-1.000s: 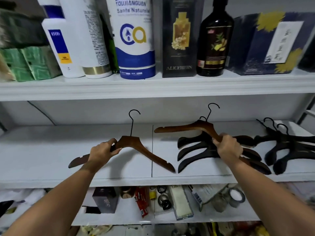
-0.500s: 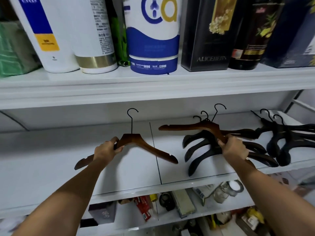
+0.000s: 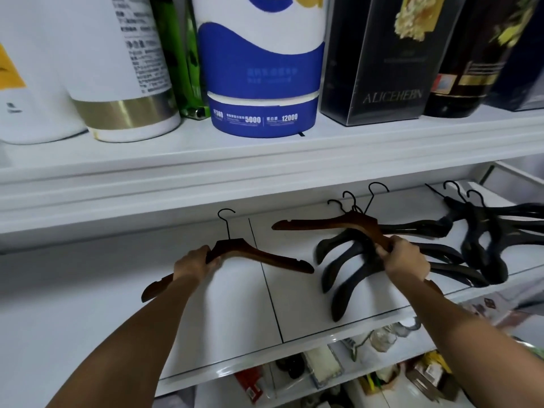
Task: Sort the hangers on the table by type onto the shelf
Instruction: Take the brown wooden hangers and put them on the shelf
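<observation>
**Two brown wooden hangers held at a white shelf**

A person's left hand (image 3: 192, 265) curls round one arm of the left wooden hanger (image 3: 265, 256), about midway between its neck and its tip. The hanger is at the bare left part of the middle shelf (image 3: 88, 304); whether it touches the board is unclear. Its long axis runs left to right, both arms slope down from the neck, and its thin black hook points up and toward the back.

The right hand (image 3: 404, 260) grips the near arm of the right wooden hanger (image 3: 323, 224) over a fanned group of black hangers (image 3: 341, 269) lying mid-shelf. Its free arm reaches left, nearly level, and its hook points up and back. A second black group (image 3: 485, 248) lies at the shelf's right end.

The wooden hangers look rigid and fairly light, with a smooth finish that may slip. The thick arm seems the safest hold. The wire hook looks likely to snag neighbouring hooks.
</observation>
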`<state>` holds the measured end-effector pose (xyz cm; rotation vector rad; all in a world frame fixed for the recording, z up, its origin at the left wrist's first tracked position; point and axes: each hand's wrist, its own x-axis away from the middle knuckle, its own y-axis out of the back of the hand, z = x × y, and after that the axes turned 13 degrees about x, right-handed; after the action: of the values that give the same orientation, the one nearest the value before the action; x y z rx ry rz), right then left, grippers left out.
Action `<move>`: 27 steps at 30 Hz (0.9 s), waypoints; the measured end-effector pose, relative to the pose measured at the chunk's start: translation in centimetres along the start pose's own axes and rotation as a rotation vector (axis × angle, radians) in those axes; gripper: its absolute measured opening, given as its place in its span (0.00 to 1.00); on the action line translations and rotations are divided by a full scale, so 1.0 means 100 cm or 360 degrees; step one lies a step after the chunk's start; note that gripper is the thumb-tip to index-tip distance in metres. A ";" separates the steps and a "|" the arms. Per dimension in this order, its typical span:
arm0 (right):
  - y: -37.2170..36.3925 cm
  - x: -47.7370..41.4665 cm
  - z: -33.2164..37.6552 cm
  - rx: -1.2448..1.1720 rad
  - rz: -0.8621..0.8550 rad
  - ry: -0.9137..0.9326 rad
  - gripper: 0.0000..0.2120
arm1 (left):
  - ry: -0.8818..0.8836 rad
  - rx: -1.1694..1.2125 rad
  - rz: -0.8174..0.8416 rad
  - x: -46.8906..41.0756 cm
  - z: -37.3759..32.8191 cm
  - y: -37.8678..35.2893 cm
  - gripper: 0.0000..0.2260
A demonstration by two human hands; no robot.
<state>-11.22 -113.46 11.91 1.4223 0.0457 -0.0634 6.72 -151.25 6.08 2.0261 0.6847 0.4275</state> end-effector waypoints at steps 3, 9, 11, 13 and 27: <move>-0.003 -0.004 0.003 -0.0016 -0.0002 -0.0010 0.16 | -0.0002 -0.0088 0.0062 -0.013 -0.005 -0.007 0.17; -0.005 -0.009 0.005 -0.0037 0.0020 0.0006 0.16 | 0.0021 -0.0187 0.0156 -0.030 -0.011 -0.021 0.18; -0.006 -0.009 0.007 -0.0026 0.0000 0.0027 0.16 | 0.0011 -0.0250 0.0209 -0.030 -0.013 -0.022 0.20; -0.005 -0.010 0.010 -0.0017 -0.0014 0.0077 0.16 | -0.0008 -0.0252 0.0194 -0.029 -0.013 -0.017 0.20; -0.013 0.044 0.120 0.0089 -0.0010 0.0958 0.12 | 0.0101 0.0025 -0.0339 0.011 0.027 0.088 0.15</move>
<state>-7.01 -125.62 12.11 1.4539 0.5475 0.3628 11.63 -156.02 12.26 1.9359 0.9348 0.3625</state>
